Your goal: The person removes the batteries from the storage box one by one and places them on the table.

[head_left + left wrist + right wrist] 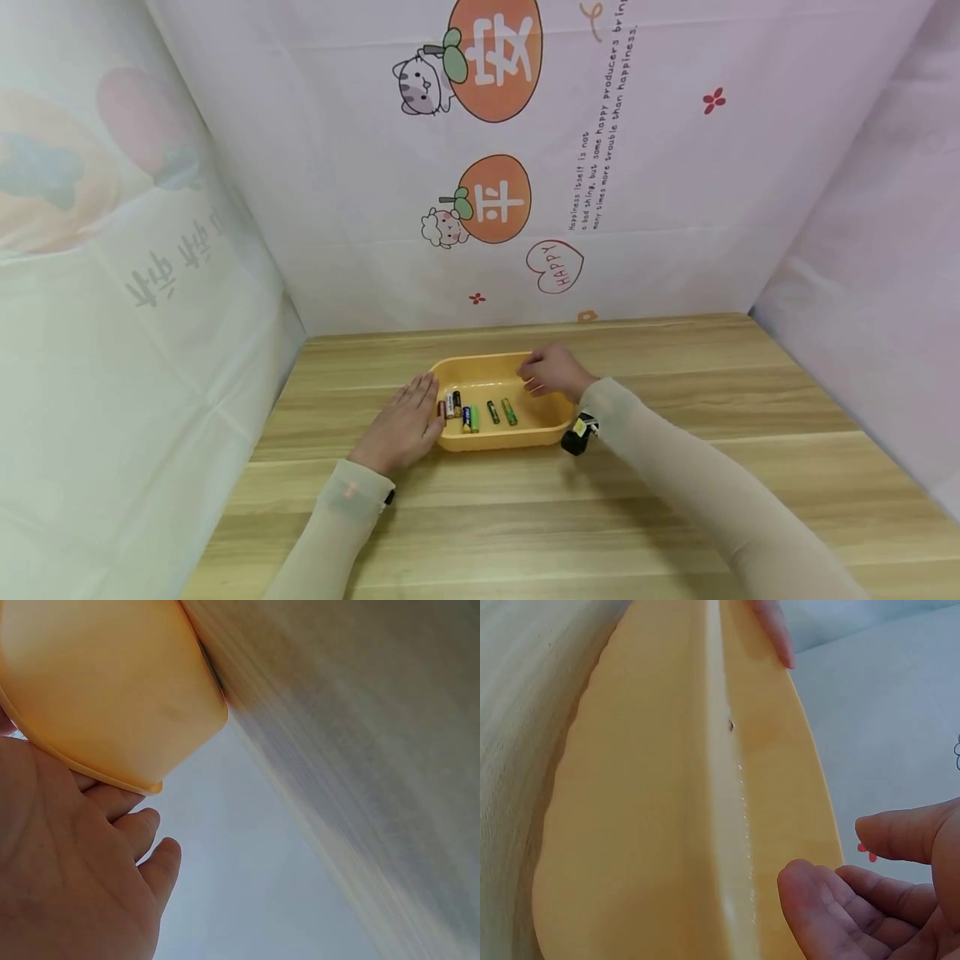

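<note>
A yellow-orange plastic tray (480, 440) sits on the table with several small batteries in it. Most batteries cluster at its left end, among them a blue one (467, 419) and a light green one (475, 419); two green-and-black batteries (509, 412) lie apart near the middle. Across the tray's left rim rests my left hand (401, 427), fingers straight; the left wrist view shows its palm and fingers (135, 829) against the rim. Over the right end hovers my right hand (555, 372), loosely bent. Nothing shows between its thumb and fingers (810, 900) in the right wrist view.
The wood-grain table (480, 525) extends around the tray. White printed cloth (360, 250) stands behind it and along both sides. A small black device (576, 440) is strapped at the right wrist, near the tray's front right corner.
</note>
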A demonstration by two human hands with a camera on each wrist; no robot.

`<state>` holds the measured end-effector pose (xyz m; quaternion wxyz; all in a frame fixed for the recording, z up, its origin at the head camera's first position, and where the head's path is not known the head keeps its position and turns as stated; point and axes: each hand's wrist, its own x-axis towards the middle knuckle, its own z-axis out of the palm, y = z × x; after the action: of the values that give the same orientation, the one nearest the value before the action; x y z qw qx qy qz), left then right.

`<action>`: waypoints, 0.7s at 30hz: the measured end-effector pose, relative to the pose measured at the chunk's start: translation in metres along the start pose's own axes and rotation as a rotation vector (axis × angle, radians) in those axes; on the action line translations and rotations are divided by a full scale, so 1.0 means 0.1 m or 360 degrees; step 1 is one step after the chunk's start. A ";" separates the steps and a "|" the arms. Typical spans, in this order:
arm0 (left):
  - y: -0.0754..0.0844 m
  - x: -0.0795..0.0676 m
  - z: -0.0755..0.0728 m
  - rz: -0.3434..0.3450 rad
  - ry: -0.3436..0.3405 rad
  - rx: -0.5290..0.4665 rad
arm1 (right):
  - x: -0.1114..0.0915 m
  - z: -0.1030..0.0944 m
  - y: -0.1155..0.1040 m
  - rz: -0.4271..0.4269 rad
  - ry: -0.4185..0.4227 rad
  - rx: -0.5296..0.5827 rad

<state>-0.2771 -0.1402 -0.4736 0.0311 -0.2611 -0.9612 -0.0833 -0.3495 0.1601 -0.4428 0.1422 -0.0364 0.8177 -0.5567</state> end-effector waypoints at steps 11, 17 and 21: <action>0.02 -0.01 0.00 -0.0001 0.0006 -0.0007 | 0.03 0.17 0.09 -0.0049 -0.0087 -0.0230; 0.03 -0.01 -0.01 -0.0012 -0.0010 -0.0007 | 0.11 0.24 0.19 -0.0047 -0.0052 -0.0282; 0.05 -0.01 -0.04 -0.0030 -0.0045 -0.0019 | 0.16 0.26 0.25 -0.0038 -0.0046 -0.0345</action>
<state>-0.2736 -0.1374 -0.4691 0.0152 -0.2533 -0.9635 -0.0857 -0.3552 0.1421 -0.4776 0.1425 -0.0693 0.8705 -0.4659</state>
